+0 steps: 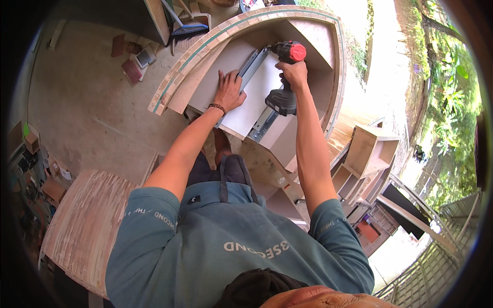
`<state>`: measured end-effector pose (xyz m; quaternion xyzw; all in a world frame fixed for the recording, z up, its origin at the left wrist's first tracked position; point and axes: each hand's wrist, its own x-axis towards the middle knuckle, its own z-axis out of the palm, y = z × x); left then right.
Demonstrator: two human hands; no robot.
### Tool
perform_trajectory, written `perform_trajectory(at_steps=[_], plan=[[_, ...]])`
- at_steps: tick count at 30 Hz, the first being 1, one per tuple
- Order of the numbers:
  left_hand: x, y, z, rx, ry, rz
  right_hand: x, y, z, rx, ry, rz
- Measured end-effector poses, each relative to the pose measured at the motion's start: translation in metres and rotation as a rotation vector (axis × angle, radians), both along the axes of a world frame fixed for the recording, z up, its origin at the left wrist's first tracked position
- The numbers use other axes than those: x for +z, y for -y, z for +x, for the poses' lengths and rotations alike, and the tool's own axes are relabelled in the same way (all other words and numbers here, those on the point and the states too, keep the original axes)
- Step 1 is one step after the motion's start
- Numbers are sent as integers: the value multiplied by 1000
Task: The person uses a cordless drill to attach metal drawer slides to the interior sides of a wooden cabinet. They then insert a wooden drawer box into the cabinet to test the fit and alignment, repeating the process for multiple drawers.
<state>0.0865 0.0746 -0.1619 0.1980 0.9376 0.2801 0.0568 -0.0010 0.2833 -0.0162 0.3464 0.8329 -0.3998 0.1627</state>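
Note:
My right hand (294, 74) is wrapped round the handle of a cordless drill (281, 98), black with a red end. The drill's nose points left, at the far end of a metal drawer slide (250, 68). My left hand (229, 91) lies over that slide lower down, holding it with the fingers on one side and the thumb on the other. The slide runs along the inside of a wooden cabinet (328, 82) with a curved, layered rim and pale inner panels. A second drawer slide (265, 123) sits near the cabinet's closer edge, under the drill. Whether the bit touches a screw is too small to tell.
At the left stands a worn wooden tabletop (90, 220). A blue broom (187, 30) and scattered items, including a dark red piece (131, 71), lie on the concrete floor. Wooden box units (372, 151) stand at the right, with greenery beyond.

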Motion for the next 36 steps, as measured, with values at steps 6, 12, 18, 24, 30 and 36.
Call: perform_trajectory(at_steps=[6, 12, 18, 24, 30, 36], plan=[[10, 0, 2, 22, -12, 52, 3, 24, 65, 50, -20, -67], [1, 3, 3, 28, -39, 82, 16, 38, 98, 26, 9, -192], [1, 7, 6, 74, -49, 166, 37, 29, 91, 29, -133, -89], [47, 14, 29, 300, 324, 141, 40, 11, 76, 44, -162, -66], [34, 32, 50, 262, 334, 231, 29, 6, 66, 106, -110, -61], [39, 35, 42, 235, 404, 205, 27, 11, 57, 160, -115, -91]])
